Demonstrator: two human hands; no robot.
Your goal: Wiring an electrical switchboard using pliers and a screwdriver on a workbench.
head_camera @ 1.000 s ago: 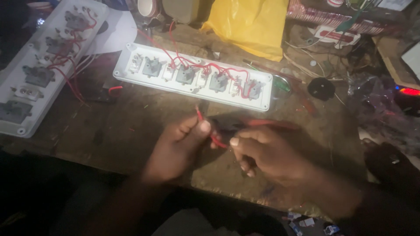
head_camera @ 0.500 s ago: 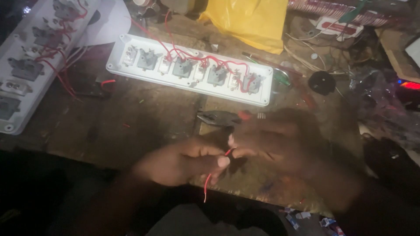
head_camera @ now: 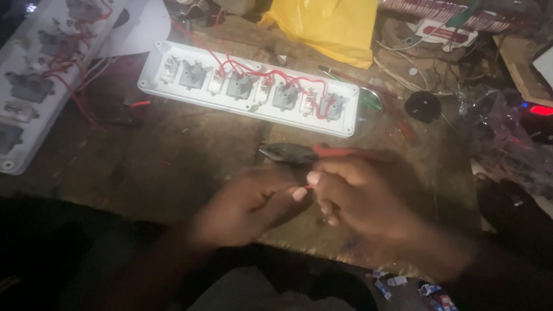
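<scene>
The left hand (head_camera: 247, 204) and the right hand (head_camera: 360, 201) meet fingertip to fingertip over the near edge of the wooden worktop (head_camera: 173, 161), each pinching one end of a short bit of red wire (head_camera: 307, 186) that shows only as a speck between the thumbs; the other fingers of both hands are curled in. Two hands, one wire piece between them.

Well beyond the left hand and off to its outer side lies a long white switchboard (head_camera: 34, 75) with red wiring, cut off by the picture's edge. Straight beyond both hands lies a second white switchboard (head_camera: 247, 89), back side up, with red wires looping from socket to socket; four grey socket backs can be counted on it. Two boards in all. Past that board, a yellow plastic bag (head_camera: 331, 26) lies crumpled at the far edge.

Just beyond the right hand's knuckles, a pair of pliers (head_camera: 299, 153) with red handles rests on the worktop, dark nose pointing toward the left hand's side; its handles run behind the right hand. Farther out beyond the right hand sits one round black disc (head_camera: 423, 106) amid loose cables.
</scene>
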